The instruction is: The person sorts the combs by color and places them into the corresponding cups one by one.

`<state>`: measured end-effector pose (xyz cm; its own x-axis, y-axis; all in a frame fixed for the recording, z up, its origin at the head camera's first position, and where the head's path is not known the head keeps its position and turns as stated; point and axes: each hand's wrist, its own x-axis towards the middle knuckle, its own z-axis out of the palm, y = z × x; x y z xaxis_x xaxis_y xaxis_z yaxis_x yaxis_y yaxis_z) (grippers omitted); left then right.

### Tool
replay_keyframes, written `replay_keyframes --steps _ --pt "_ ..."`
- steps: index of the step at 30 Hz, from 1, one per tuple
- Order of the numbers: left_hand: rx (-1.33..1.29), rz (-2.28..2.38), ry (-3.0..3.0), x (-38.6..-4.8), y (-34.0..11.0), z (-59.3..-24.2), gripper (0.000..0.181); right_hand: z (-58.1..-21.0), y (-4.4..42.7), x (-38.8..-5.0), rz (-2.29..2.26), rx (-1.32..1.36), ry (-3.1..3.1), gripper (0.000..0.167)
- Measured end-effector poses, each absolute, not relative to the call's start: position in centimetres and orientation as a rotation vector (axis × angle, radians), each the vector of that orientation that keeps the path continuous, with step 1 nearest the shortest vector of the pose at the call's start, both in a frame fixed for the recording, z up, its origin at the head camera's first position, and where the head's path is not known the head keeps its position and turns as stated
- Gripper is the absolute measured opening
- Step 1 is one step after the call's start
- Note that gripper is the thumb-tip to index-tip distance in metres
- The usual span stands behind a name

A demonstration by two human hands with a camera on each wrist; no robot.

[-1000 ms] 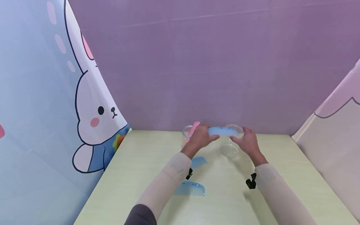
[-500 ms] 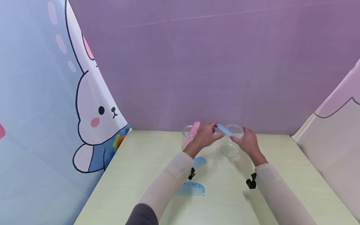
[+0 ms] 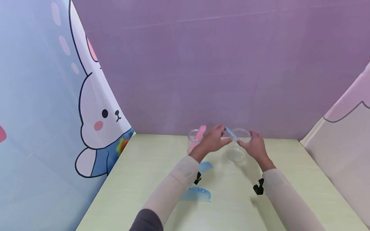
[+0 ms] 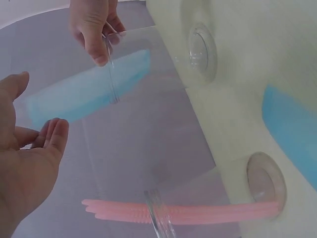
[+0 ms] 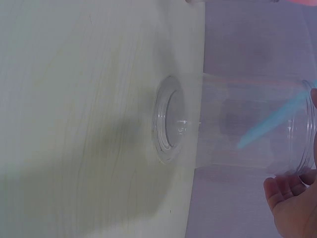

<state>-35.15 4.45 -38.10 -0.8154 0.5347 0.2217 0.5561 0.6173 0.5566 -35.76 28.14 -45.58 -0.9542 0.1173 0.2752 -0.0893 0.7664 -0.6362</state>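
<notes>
Comb of light-blue plastic (image 3: 232,133) is slanting through the mouth of a tall clear plastic cup (image 5: 228,101), its lower end hanging inside, above the base. The right hand (image 3: 255,147) is pinching this cup's rim between thumb and fingers, and the cup is standing upright on a pale yellow-green table (image 3: 231,205). The left hand (image 3: 213,140) is hovering at the comb's upper end, thumb and fingertips parted; I cannot tell whether they are gripping it. To the left, a second clear plastic cup (image 4: 262,181) is holding slim pink sticks (image 4: 190,213) (too tightly bunched to count), their tips poking past the rim. Two more light-blue plastic combs (image 3: 198,194) are lying on the table, partly hidden by the pale left sleeve (image 3: 172,184). Behind everything, a purple cloth (image 3: 202,64) is hanging.
</notes>
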Motion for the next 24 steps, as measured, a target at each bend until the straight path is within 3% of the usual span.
replay_keyframes --steps 7,14,24 --pt "-0.946 -1.054 -2.804 -35.2 4.5 -38.4 0.069 -45.7 28.1 -35.7 1.0 -0.017 -2.658 0.091" --pt "-0.928 -1.052 -2.831 -35.3 3.1 -39.8 0.049 -45.7 28.1 -35.7 0.988 -0.034 -2.663 0.091" --pt "-0.922 -0.868 -2.95 -35.6 0.2 -43.0 0.047 -45.7 28.2 -35.8 0.983 -0.013 -2.643 0.09"
